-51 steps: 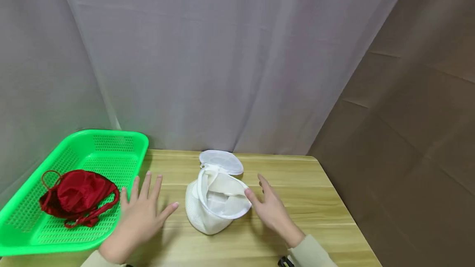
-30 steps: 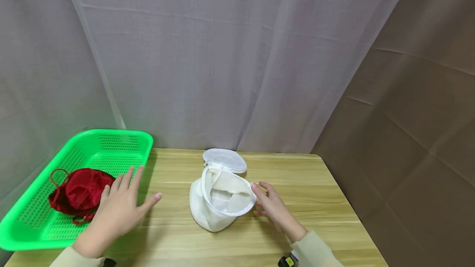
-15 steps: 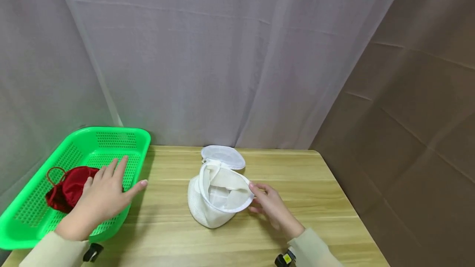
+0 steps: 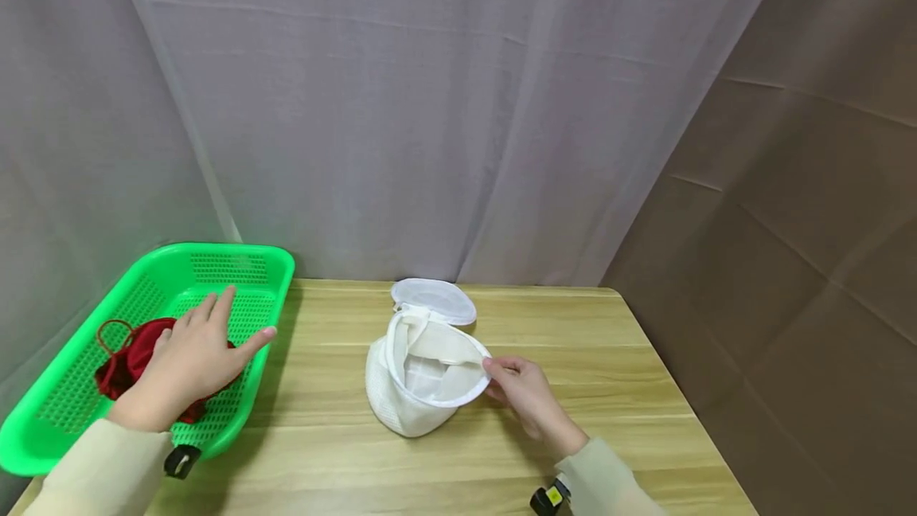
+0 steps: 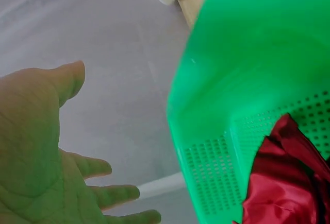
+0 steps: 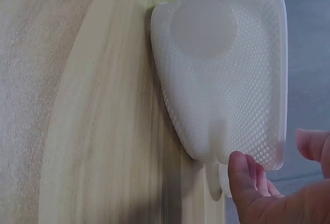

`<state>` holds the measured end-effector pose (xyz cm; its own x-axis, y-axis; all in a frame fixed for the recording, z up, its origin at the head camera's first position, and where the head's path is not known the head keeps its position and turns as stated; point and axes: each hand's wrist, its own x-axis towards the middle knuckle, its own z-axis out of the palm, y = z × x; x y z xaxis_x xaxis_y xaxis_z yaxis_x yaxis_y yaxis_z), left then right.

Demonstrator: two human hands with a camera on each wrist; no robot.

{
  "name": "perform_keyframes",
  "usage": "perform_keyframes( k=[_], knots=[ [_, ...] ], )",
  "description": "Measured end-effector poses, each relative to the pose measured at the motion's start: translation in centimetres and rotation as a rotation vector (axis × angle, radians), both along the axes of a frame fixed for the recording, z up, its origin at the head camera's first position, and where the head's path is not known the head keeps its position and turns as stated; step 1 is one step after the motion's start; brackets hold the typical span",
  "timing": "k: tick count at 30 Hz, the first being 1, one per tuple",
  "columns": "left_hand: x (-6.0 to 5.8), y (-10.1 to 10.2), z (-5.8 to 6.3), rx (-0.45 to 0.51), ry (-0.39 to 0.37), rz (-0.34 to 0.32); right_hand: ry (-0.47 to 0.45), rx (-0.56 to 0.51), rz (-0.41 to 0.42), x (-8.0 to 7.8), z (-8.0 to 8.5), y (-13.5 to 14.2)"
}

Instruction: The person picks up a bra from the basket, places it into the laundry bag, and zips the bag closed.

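Note:
In the head view, a white mesh laundry bag [image 4: 408,404] stands on the table with its round mouth facing up and towards me. Its lid [image 4: 434,299] is folded back behind. My right hand [image 4: 526,392] holds the right edge of the rim, thumb on top and fingers outside; in the right wrist view the fingertips [image 6: 240,170] touch the mesh, while the thumb shows slightly apart. My left hand [image 4: 197,353] hovers spread over a green basket [image 4: 275,293], holding nothing. It partly hides a red satin cloth item [image 4: 146,341] with thin straps, crumpled inside; its kind is unclear.
The wooden table [image 4: 344,452] ends at a grey curtain [image 4: 358,118] behind and a brown cloth wall [image 4: 802,261] on the right. The basket stands at the left edge. Black wrist straps [image 4: 550,498] sit at both cuffs.
My left hand has moved left from beside the basket to above the red satin item. My right thumb has come onto the bag's rim. The bag has barely moved.

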<state>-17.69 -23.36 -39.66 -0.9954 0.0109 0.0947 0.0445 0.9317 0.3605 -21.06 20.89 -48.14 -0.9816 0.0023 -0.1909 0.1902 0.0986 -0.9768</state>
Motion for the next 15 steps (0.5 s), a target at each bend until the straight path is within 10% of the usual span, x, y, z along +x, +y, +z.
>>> perform_keyframes(
  k=[15],
  knots=[
    [-1.1, -2.9, -0.4, -0.045, -0.228, 0.017, 0.007, 0.078, 0.034, -0.2, 0.3, 0.1]
  ],
)
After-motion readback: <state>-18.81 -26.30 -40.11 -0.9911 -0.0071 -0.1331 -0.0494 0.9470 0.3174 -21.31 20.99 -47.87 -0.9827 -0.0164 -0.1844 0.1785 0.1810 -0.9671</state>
